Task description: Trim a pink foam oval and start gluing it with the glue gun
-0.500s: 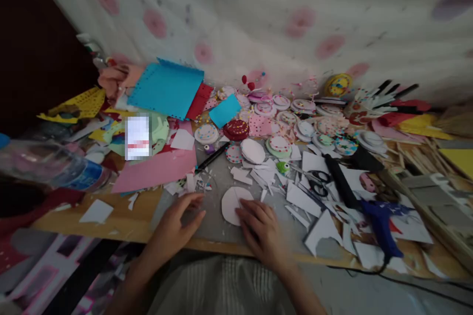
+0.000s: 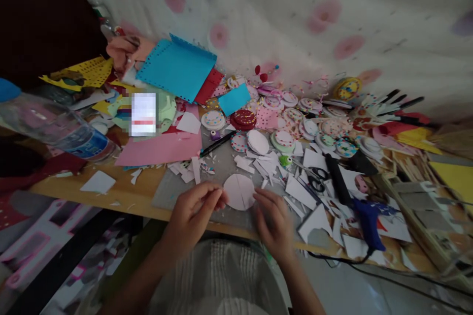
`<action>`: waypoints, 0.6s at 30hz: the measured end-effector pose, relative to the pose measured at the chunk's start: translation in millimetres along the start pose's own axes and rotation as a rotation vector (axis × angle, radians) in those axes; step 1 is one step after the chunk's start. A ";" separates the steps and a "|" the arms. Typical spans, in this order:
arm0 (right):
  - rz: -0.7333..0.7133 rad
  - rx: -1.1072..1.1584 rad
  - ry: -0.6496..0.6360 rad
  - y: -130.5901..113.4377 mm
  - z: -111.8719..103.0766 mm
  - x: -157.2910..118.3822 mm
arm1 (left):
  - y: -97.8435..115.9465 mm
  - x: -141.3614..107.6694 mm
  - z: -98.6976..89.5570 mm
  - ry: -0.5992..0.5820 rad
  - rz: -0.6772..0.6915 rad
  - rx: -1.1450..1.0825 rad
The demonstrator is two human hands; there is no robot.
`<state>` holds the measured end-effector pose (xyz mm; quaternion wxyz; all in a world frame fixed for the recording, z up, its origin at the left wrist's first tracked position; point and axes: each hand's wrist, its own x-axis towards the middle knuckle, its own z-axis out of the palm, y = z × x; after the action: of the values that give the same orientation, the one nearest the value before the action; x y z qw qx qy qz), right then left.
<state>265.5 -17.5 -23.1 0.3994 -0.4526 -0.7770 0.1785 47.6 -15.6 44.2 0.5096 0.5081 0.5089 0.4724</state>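
Left hand (image 2: 197,206) stood at the left edge of a white disc (image 2: 236,193), thumb and fingertips drawn close together; I could not tell whether they pinched its rim or some small thing. Right hand (image 2: 273,216), slightly blurred, was loosely curved at the opposite edge, a gap between thumb and forefinger. The disc, a line running across its face, lay between them on a grey mat (image 2: 166,189) near the front of the worktop (image 2: 136,194). Paper scraps (image 2: 264,166) were strewn just beyond, with scissors (image 2: 317,179) to the right. I judged the step in hand to be steadying or positioning the disc; lifting it would call for a fingertip under its thin edge.
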 end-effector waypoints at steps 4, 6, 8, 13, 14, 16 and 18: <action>0.201 0.213 0.073 -9.8 -7.2 -3.9 | 17.0 -14.8 -3.4 -0.202 -0.162 -0.255; 0.261 0.306 0.047 -14.6 -7.6 -3.0 | 14.3 -16.5 -1.4 -0.273 -0.247 -0.300; 0.273 0.342 0.032 -16.8 -8.3 0.3 | 8.0 -15.9 3.5 -0.309 -0.303 -0.302; 0.040 -0.026 -0.080 -6.5 -18.6 17.0 | -4.8 -15.1 16.2 -0.362 -0.371 -0.239; -0.028 -0.103 -0.118 -3.0 -20.5 20.9 | -6.7 -15.3 17.5 -0.377 -0.386 -0.226; -0.110 -0.197 -0.184 3.3 -21.9 28.1 | -11.0 -15.5 18.7 -0.392 -0.418 -0.210; -0.116 -0.242 -0.241 8.0 -19.3 33.6 | -16.0 -15.2 18.1 -0.368 -0.429 -0.191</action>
<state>276.1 13.5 -0.9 0.2557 -0.4272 -0.8598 0.1134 64.5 -32.0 28.2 0.7270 0.4160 0.4568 0.2996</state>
